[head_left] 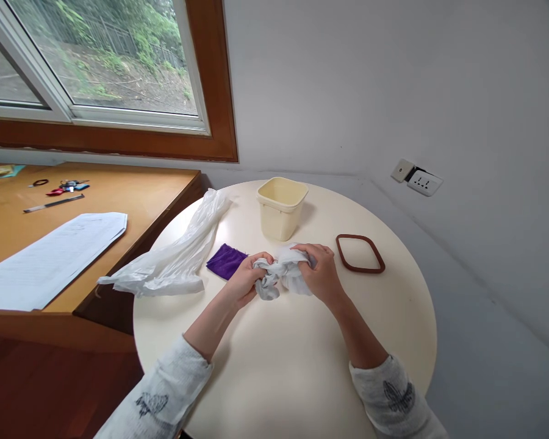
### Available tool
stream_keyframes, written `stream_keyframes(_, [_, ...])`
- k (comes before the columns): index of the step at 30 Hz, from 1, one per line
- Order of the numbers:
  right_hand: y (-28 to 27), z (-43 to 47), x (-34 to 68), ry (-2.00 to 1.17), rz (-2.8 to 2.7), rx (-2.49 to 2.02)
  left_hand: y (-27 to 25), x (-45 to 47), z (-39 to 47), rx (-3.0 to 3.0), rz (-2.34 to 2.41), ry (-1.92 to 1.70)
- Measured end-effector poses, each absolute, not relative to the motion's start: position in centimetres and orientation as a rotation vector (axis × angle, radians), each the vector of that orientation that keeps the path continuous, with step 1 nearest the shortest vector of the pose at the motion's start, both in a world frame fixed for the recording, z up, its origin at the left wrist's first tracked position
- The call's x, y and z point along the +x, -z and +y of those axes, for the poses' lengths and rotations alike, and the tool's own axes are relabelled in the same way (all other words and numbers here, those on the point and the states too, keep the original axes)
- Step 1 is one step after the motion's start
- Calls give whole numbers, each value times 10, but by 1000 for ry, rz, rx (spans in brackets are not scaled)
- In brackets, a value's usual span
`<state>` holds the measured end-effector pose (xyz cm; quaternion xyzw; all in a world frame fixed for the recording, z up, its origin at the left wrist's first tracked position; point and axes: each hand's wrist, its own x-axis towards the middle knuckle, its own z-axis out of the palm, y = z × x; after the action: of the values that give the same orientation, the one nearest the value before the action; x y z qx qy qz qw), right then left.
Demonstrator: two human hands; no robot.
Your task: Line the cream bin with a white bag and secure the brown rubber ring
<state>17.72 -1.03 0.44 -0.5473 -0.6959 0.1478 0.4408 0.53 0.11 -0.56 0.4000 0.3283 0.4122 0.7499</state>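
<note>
Above the middle of a round white table, a crumpled white plastic bag is bunched between my two hands. My left hand is closed on its left end, and my right hand grips the right end. Just left of my left hand lies a folded purple cloth. Behind the hands stands an open cream-coloured bin, upright. A brown rounded-square frame, which looks like a bin rim, lies flat to the right of my right hand.
Another white plastic bag spreads over the table's left side and past its edge. On the wooden desk at left are papers, a pen and keys. A wall socket is at right.
</note>
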Motion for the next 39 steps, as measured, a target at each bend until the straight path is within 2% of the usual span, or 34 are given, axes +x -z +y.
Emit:
stream_keyframes(4, [-11,-14,180,-317,-1776,-1336,6,3,2,908,714,-921])
stream_keyframes(9, [-20,-25,181,-362,-2189,-1167,4,1,3,987,735,-992])
stream_keyframes(14, [-13,-26,176,-237,-2366,-1088,4,1,3,1143,835,-1013])
stream_keyframes(28, [-1,-17,182,-64,-2256,-1268,3,-5,8,1179,1026,-1244])
stream_keyframes(39, [-9,-27,165,-126,-2373,-1037,6,2,2,1278,991,-1025])
